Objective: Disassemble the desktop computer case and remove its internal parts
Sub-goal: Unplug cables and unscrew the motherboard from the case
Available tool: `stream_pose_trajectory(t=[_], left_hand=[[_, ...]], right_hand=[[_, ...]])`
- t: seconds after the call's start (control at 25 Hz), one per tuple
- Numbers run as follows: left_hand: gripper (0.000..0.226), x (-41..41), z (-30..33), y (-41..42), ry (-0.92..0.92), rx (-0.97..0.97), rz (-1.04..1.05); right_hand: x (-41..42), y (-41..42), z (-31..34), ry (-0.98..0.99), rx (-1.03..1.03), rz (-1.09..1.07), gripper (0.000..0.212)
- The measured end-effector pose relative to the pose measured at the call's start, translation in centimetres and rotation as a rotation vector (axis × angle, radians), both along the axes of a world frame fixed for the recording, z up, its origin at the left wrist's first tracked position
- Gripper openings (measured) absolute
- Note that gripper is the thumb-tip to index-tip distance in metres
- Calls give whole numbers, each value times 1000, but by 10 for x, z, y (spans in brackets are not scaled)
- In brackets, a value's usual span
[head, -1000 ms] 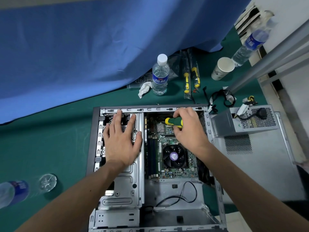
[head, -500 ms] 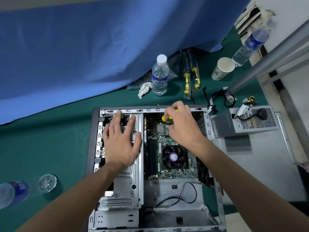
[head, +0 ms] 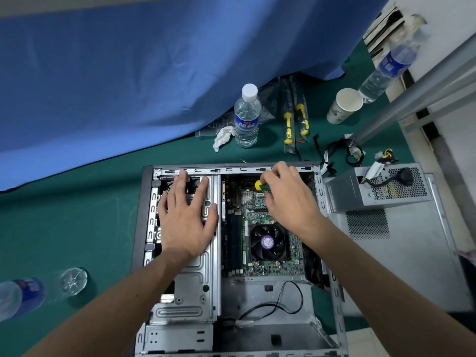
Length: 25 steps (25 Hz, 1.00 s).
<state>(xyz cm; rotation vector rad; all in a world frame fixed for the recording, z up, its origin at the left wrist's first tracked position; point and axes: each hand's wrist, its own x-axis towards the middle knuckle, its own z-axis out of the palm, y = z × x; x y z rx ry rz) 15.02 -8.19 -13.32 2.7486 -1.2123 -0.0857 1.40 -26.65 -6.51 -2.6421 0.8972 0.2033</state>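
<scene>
So I've got the computer case lying open on its side on the green surface, right in front of me, and I'm working on what I'd guess is a board screw near the top edge. My right hand is wrapped around a screwdriver with a yellow and green handle, tip pointed down at the upper part of the motherboard; can't see the tip itself, my fingers hide it. My left hand is flat with fingers spread, pressing on the metal drive cage to keep the whole thing from sliding. The power supply is already out, sitting on the removed side panel just right of the case. The fan is still on the board, so plenty left to do. Next up is probably backing this screw out without dropping it into the case, which needs the driver kept straight. Around me: a blue cloth draped at the back, a water bottle, a paper cup, two spare screwdrivers in bags, and loose cables.
</scene>
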Motion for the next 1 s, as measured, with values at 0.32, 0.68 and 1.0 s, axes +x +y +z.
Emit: stream_pose_trajectory(t=[0.32,0.68,1.0], left_hand=[[59,0,0,-1,-6,14,-2],[60,0,1,0,-1,21,-1],[60,0,0,1,1,14,-1]], right_hand=[[-1,-3,-6,19,-30,115,39],[-25,-11,-19,48,65,7,29],[-34,-9,-25,-75,125,-50,34]])
